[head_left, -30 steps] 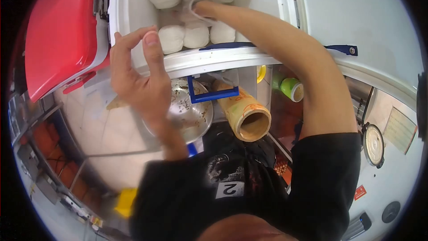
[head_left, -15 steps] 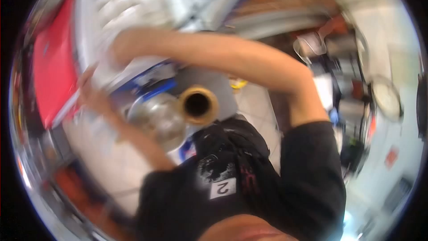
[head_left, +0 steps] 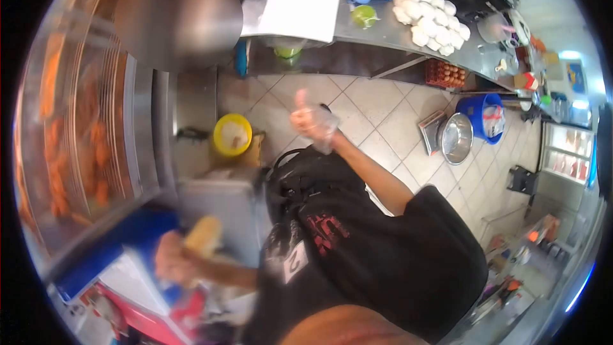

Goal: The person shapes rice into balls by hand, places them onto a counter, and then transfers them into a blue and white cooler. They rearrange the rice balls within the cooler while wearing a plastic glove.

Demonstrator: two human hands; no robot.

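Observation:
My right hand (head_left: 311, 120) is raised in front of my chest over the tiled floor, thumb up, closed on a crumpled piece of clear plastic (head_left: 324, 133). Down at the lower left, my left hand (head_left: 174, 262) is blurred; it lies against a tan roll (head_left: 203, 235), beside the white rim of the cooler (head_left: 131, 276) and its red lid (head_left: 150, 321). Its grip cannot be made out.
A steel counter (head_left: 383, 33) at the top carries a pile of white dough balls (head_left: 426, 19), a white board (head_left: 300, 6) and a green cup (head_left: 364, 16). On the floor stand a yellow bucket (head_left: 232, 134), a steel bowl (head_left: 456, 137) and a blue bucket (head_left: 485, 115). A big round steel pan (head_left: 179, 16) hangs at the upper left.
The view has swung away from the open cooler to the room. My right hand left the dough balls and now holds clear plastic near my chest. The left hand dropped to the lower left.

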